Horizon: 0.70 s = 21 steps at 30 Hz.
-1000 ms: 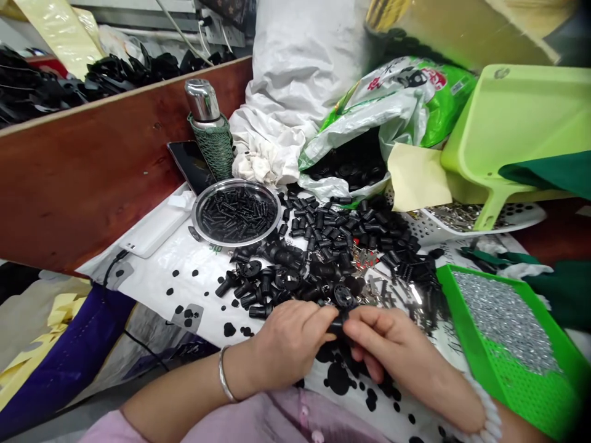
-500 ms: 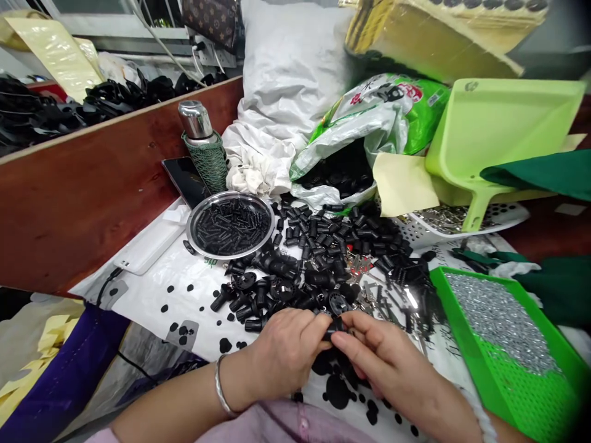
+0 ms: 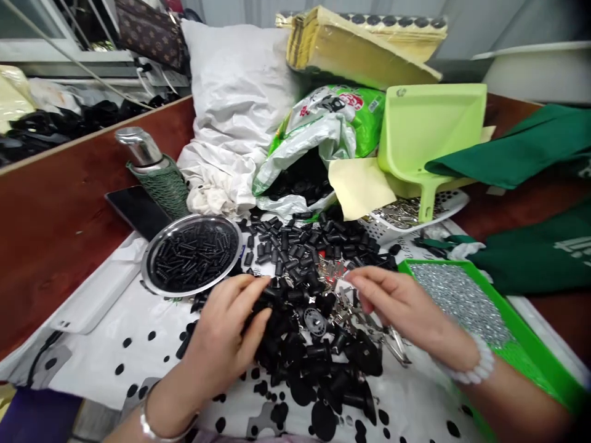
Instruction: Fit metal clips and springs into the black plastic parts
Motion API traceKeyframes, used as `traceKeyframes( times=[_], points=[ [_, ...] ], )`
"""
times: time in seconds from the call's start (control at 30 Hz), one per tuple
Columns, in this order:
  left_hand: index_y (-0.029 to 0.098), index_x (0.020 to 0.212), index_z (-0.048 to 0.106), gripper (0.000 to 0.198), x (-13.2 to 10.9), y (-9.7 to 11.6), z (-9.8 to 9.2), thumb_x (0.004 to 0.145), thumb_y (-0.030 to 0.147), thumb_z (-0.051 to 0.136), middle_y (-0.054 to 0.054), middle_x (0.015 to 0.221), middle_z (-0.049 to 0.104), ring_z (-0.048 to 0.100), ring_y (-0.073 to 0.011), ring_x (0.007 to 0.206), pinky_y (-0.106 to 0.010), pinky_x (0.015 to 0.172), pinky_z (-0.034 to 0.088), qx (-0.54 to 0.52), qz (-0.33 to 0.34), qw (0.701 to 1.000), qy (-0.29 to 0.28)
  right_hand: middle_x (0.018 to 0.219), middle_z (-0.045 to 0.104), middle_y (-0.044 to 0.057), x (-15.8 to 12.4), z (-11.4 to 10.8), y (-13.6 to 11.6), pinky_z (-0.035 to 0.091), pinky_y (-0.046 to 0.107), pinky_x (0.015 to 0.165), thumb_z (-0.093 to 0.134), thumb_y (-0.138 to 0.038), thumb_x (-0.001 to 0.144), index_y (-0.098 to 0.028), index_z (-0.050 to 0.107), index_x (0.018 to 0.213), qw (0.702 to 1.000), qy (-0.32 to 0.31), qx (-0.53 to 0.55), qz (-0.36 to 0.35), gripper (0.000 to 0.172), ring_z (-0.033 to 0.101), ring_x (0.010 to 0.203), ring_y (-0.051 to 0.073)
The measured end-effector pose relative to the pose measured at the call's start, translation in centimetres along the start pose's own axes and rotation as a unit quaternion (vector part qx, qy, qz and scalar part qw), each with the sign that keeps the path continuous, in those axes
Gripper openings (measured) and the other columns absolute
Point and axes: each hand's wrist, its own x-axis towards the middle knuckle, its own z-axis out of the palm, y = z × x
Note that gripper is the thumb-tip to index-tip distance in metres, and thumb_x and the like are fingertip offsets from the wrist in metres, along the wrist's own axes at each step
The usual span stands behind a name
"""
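My left hand [image 3: 228, 326] is over the left side of a pile of black plastic parts [image 3: 318, 351], its thumb and fingers apart around the nearest ones. I see nothing clearly held in it. On the other side, my right hand [image 3: 399, 304] has its fingertips drawn together at small metal pieces [image 3: 339, 271]; whatever they pinch is hidden. Between the hands lies a round slotted black part [image 3: 316, 321]. Behind it are many short black cylinders [image 3: 289, 246]. A pair of metal pliers or tweezers [image 3: 397, 347] seems to lie below my right hand.
A steel bowl [image 3: 146, 261] of black screw-like pieces stands left, near a flask [image 3: 157, 175] and a white power bank [image 3: 99, 289]. To the right is a green tray [image 3: 530, 363] of silvery bits. An open bag [image 3: 295, 166] and a light-green dustpan [image 3: 434, 129] stand behind.
My hands were together on a small black part; now they are apart, left hand over the black pile, right hand at the metal pieces. The view has turned right.
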Motion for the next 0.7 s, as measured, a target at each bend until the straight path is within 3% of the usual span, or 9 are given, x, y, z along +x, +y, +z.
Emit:
traceKeyframes(
  times=[0.1,0.23,0.37,0.53,0.7],
  points=[
    [0.018,0.119,0.049,0.036,0.3,-1.4,-0.1,0.083,0.016,0.053,-0.009,0.108,0.052,0.052,-0.0212,0.098,-0.035,0.086,0.044,0.013,-0.014,0.999,0.047,0.057,0.056,-0.002,0.4,-2.8,2.1,0.034,0.021,0.038,0.039,-0.044,0.09,-0.016,0.06,0.088,0.992,0.061,-0.106,0.006,0.034,0.045,0.041,0.008],
    [0.02,0.114,0.053,0.032,1.0,-2.5,0.2,0.082,0.016,0.054,-0.007,0.103,0.055,0.055,-0.0198,0.092,-0.033,0.083,0.044,0.02,-0.03,0.996,0.079,0.07,0.065,0.002,1.6,-3.9,4.0,0.043,0.022,0.05,0.042,-0.035,0.089,-0.017,0.062,0.091,0.97,0.045,-0.238,0.002,0.027,0.057,0.055,0.012],
    [0.019,0.112,0.055,0.029,1.5,-2.9,-0.3,0.083,0.017,0.054,-0.007,0.102,0.056,0.056,-0.0186,0.089,-0.032,0.082,0.044,0.027,-0.03,0.997,0.073,0.084,0.066,0.003,3.5,-2.2,4.4,0.044,0.024,0.065,0.049,-0.025,0.086,-0.02,0.066,0.083,0.945,-0.012,-0.326,-0.016,0.018,0.061,0.076,0.016],
    [0.017,0.108,0.057,0.025,1.7,-3.9,-1.4,0.083,0.017,0.053,-0.007,0.1,0.056,0.056,-0.0184,0.09,-0.032,0.082,0.045,0.051,-0.033,0.996,0.06,0.074,0.063,0.008,4.9,0.7,5.0,0.039,0.025,0.053,0.048,-0.012,0.081,-0.014,0.061,0.069,0.905,-0.054,-0.423,-0.016,0.018,0.06,0.06,0.016],
    [0.015,0.107,0.057,0.023,2.3,-4.4,-1.9,0.084,0.017,0.054,-0.008,0.101,0.056,0.055,-0.0186,0.093,-0.032,0.083,0.045,0.051,-0.041,0.997,0.045,0.072,0.06,0.005,5.0,0.7,5.8,0.035,0.024,0.049,0.041,-0.016,0.086,-0.017,0.055,0.07,0.903,-0.05,-0.426,-0.039,0.021,0.057,0.056,0.013]
  ],
)
